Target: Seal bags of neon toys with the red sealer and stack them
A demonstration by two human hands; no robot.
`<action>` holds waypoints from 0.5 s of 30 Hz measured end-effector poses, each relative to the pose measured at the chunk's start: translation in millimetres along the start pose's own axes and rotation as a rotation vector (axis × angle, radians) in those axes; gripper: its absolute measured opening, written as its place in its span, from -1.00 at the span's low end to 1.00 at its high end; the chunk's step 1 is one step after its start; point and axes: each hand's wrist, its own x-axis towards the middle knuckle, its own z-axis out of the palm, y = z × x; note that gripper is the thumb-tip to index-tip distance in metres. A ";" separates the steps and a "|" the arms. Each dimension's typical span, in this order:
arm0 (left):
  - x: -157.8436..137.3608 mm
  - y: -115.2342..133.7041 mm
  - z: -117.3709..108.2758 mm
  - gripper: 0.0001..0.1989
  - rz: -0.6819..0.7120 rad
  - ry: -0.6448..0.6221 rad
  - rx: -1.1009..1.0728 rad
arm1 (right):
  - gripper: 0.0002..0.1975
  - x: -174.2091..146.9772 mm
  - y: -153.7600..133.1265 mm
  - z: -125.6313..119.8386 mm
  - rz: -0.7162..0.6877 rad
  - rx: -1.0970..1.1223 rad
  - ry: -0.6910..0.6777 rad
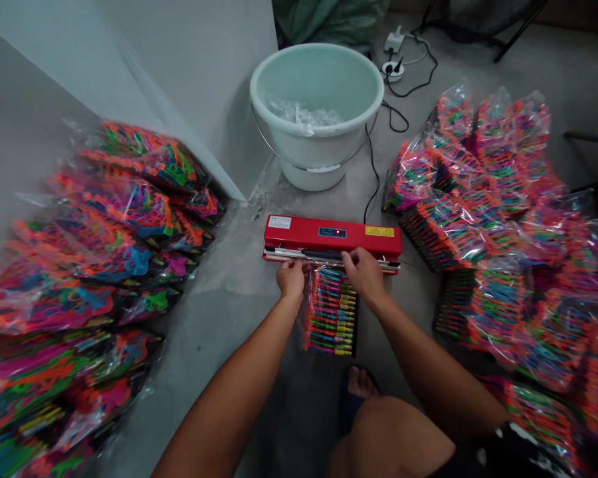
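Note:
A red heat sealer (299,232) lies on the floor in front of me, a small light lit on its panel. Its silver-and-black pressing bar (323,255) lies along the near edge. At the bar's near side, my left hand (292,279) is closed, pinching the left corner of a clear plastic bag (309,299). Inside the bag is a row of colourful stick-like pieces (333,312), its top end at the sealer. My right hand (365,272) is curled with its fingertips on the bar's black grip; whether it also holds the bag's edge is hidden.
Beyond the sealer stands a pale bucket (316,156) with crumpled clear plastic (303,118) inside. A black cord (373,172) runs back to a power socket (393,70). Filled bags are heaped at left (90,245) and right (498,265). My foot (361,384) is close below.

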 end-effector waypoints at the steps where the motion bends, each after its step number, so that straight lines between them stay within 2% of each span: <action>1: -1.6 2.5 -2.9 -0.95 0.006 0.004 -0.005 | -0.69 4.8 -7.9 1.3 -0.079 -0.167 -0.085; 3: -3.4 9.5 -10.7 -0.94 0.053 0.025 0.066 | -0.65 11.6 -18.5 5.2 -0.137 -0.418 -0.216; 5: -3.3 21.9 -18.9 -0.89 0.185 0.061 0.264 | -0.61 13.6 -21.6 8.9 -0.158 -0.552 -0.295; 7: -0.9 40.7 -23.4 -0.82 0.368 0.080 0.573 | -0.59 12.2 -20.1 10.6 -0.202 -0.595 -0.349; 9: 3.4 63.4 -20.9 -0.78 0.466 0.050 0.924 | -0.59 10.5 -18.4 10.3 -0.228 -0.608 -0.374; 12: 12.7 93.6 -4.3 -0.68 0.339 -0.068 1.358 | -0.59 10.0 -19.1 8.7 -0.215 -0.617 -0.396; 15: 23.7 106.8 16.8 -0.59 0.210 -0.103 1.523 | -0.59 10.4 -21.6 8.8 -0.202 -0.617 -0.395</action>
